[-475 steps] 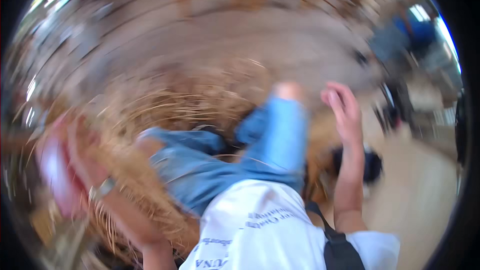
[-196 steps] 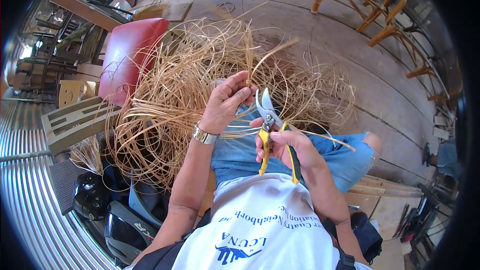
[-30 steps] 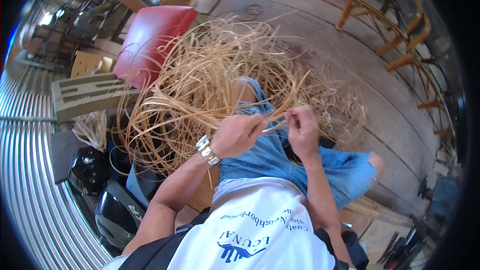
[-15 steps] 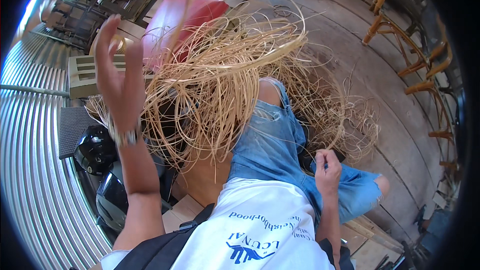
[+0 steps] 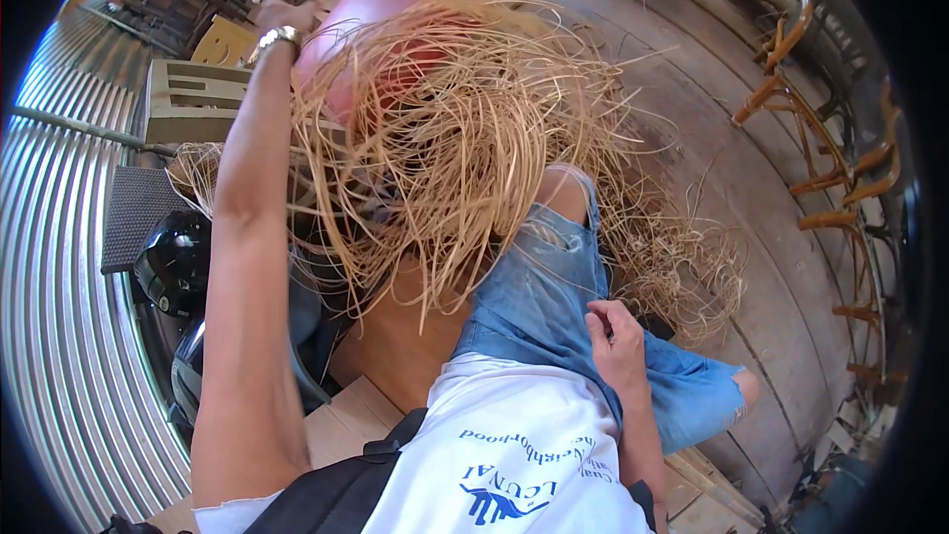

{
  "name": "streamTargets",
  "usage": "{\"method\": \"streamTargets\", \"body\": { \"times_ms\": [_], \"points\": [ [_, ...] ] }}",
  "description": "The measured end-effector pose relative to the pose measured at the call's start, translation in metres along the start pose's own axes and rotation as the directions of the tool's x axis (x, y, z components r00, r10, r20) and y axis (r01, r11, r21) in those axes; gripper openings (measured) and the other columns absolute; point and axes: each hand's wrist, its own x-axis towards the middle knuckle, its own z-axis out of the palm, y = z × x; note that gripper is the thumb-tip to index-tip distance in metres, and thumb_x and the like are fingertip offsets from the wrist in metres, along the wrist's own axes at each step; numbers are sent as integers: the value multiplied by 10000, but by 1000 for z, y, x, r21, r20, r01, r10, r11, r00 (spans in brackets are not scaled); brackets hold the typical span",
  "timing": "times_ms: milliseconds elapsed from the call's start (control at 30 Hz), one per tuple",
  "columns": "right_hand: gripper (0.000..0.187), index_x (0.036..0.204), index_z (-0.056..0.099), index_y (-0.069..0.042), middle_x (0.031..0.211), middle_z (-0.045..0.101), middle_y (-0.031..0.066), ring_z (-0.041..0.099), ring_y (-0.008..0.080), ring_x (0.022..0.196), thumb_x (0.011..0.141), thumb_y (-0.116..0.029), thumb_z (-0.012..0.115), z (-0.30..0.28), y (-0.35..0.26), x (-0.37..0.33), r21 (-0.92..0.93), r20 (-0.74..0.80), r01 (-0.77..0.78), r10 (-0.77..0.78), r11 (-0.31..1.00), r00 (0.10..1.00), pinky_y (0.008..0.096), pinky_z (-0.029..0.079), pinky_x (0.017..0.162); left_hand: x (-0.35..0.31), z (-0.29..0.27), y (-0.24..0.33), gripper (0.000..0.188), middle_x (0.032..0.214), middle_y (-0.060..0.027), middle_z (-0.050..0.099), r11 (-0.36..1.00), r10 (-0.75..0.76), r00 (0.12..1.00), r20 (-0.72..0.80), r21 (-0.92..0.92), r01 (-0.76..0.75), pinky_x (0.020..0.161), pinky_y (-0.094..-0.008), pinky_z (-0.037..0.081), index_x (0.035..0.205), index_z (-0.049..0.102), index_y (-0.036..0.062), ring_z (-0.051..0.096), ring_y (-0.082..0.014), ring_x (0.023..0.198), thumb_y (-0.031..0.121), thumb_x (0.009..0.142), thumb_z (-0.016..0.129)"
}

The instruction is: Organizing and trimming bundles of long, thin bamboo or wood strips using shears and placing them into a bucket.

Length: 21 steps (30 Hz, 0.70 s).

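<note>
Left fingers (image 5: 312, 14), strands (image 5: 484, 129) to their right

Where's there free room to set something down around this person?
The best gap is the bare floorboards between the strand pile and rattan chairs at right. Some brown board shows between pile and shirt. The left is crowded: red cushion, slatted panel, shiny black object, corrugated metal.

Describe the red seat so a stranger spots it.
Find the big tan strand heap. At its far left, by the left hand, is the seat, partly covered by strands. It is smooth and red, unlike the beige slatted frame nearby.
</note>
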Motion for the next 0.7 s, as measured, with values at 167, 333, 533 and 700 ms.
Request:
{"method": "streamTargets", "body": {
  "times_ms": [167, 333, 533, 700],
  "points": [
    [659, 1468, 402, 1, 1290, 585, 202, 666, 186, 896, 918, -144, 735, 25, -25, 22, 235, 44, -65, 56, 970, 997, 315, 559, 800, -6, -6, -18, 962, 1232, -256, 677, 957, 233, 940, 250, 115, -268, 1010, -396, 507, 1296, 597, -81, 664, -331, 1154, 676, 732, 780],
    [905, 1565, 158, 24, 1425, 478, 263, 606, 246, 1166, 923, -220, 747, 71, -31, 60, 501, 181, -211, 136, 839, 974, 365, 500, 986, -146, -65, -26, 1134, 1511, -314, 398, 897, 437, 888, 143, -145, -418, 1193, -440, 306, 1514, 322, -69, 389, -394, 1427, 711, 790, 711],
    [1164, 1535, -28, 140, 1469, 450, 260, 507, 289, 1326, 875, -346, 798, 125, -46, 130, 629, 154, -170, 92, 759, 984, 340, 377, 1123, -382, -104, -116, 1211, 1583, -298, 269, 882, -178, 980, 93, -426, 200, 1225, -452, 214, 1553, 170, -79, 270, -373, 1482, 582, 773, 820],
    [759, 1415, 410, 12, 1211, 652, 124, 635, 222, 1088, 815, -177, 833, 148, -51, 185, 164, 13, -333, 335, 929, 942, 363, 495, 992, -431, -18, -138, 1302, 1541, -336, 331, 789, -317, 892, 323, -432, 437, 1185, -423, 293, 1503, 177, -168, 379, -390, 1423, 554, 687, 889]
  ]
}}
